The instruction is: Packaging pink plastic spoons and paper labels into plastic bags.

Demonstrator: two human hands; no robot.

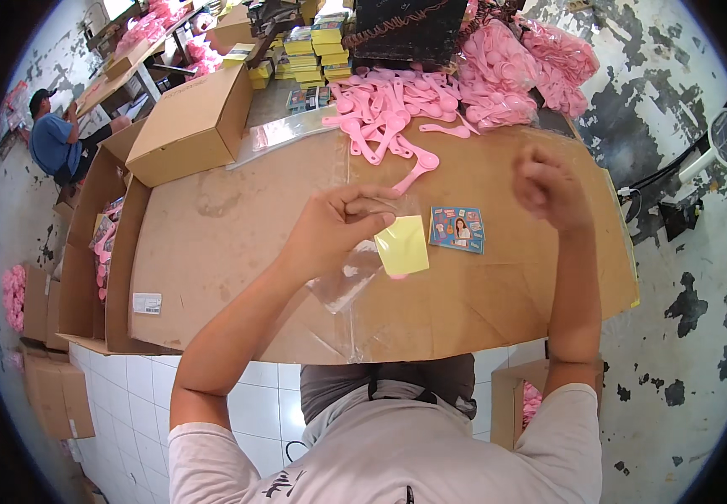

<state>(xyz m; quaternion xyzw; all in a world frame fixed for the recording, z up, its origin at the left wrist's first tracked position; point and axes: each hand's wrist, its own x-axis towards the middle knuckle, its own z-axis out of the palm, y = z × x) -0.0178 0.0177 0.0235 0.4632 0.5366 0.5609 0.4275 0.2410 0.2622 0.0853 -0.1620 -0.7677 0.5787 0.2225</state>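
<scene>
My left hand (351, 220) pinches a clear plastic bag between thumb and fingers over the middle of the table. A yellow card (403, 245) shows in the bag, and a bit of pink peeks out below it. Just past my left fingertips lies a pink measuring spoon (423, 162); whether they touch, I cannot tell. To the right of the bag rests a small stack of blue printed cards (457, 228). My right hand (546, 186) is raised over the right side of the table, blurred by motion, its fingers seemingly curled.
Brown cardboard (212, 244) covers the table. Beyond my hands is a heap of pink spoons (393, 105), with bagged spoons (498, 71) behind. A closed carton (187, 126) stands far left, near stacked yellow cards (327, 38). Another person (54, 139) sits at the far left.
</scene>
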